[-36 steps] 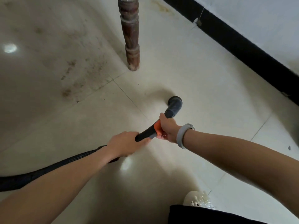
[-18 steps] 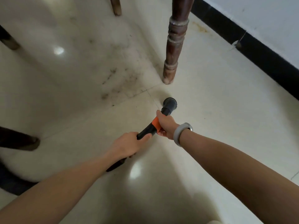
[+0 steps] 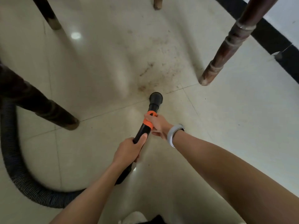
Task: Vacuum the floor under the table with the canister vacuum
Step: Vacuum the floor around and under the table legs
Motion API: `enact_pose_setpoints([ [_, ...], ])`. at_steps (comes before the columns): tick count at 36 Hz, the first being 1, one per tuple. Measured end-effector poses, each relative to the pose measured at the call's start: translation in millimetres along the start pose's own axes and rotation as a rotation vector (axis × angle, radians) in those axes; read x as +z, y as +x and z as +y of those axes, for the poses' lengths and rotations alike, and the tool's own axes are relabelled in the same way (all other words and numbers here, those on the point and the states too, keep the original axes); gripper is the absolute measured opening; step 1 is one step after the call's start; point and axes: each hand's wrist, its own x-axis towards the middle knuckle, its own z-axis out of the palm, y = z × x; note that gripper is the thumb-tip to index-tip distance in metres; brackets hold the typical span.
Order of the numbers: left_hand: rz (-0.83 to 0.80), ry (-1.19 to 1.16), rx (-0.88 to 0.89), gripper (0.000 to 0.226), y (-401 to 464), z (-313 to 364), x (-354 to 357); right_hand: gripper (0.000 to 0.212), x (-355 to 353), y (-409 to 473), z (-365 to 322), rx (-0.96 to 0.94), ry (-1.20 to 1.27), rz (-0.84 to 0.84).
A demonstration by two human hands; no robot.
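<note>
I hold a black vacuum wand with both hands. Its round nozzle (image 3: 156,98) rests on the pale tiled floor at the near edge of a brown dirt patch (image 3: 159,68). My right hand (image 3: 157,124), with a grey wristband, grips the wand at its orange collar (image 3: 149,120). My left hand (image 3: 129,150) is closed around the wand lower down. The ribbed black hose (image 3: 14,167) loops across the floor on the left and runs up to my left hand. The canister itself is out of view.
Dark turned wooden table legs stand around the dirt: one at right (image 3: 226,46), one at left (image 3: 40,104), two farther back (image 3: 48,15), (image 3: 157,3). A black skirting board (image 3: 271,38) runs along the white wall at the right.
The view has swung left and under the table, so more legs and the hose loop now show. The nozzle has moved from bare tile by the right leg to the edge of the dirt.
</note>
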Motion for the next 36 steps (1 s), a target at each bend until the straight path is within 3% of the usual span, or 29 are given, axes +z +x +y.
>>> enact_pose_setpoints([
  [5, 0.058, -0.096, -0.069, 0.051, -9, -28, -24, 0.043, 41, -6, -9, 0.013, -0.086, -0.061],
  [14, 0.122, -0.199, -0.107, 0.050, -6, -53, -50, 0.040, 93, -1, -19, 0.026, -0.128, -0.141],
  [20, 0.036, -0.109, -0.035, 0.047, 5, -38, -37, 0.040, 75, 18, -15, 0.077, 0.110, -0.062],
  [24, -0.060, -0.062, 0.014, 0.044, 3, -40, -37, 0.030, 45, 27, -21, 0.011, 0.278, 0.007],
  [29, -0.099, 0.169, 0.002, 0.065, -19, -89, -42, 0.026, 23, 39, -34, -0.022, 0.254, 0.091],
  [33, -0.077, 0.311, -0.012, 0.100, -40, -128, -49, 0.024, 12, 40, -37, -0.040, 0.190, 0.070],
  [36, -0.109, 0.391, 0.002, 0.088, -45, -126, -39, 0.026, 7, 38, -41, -0.048, 0.171, 0.041],
])
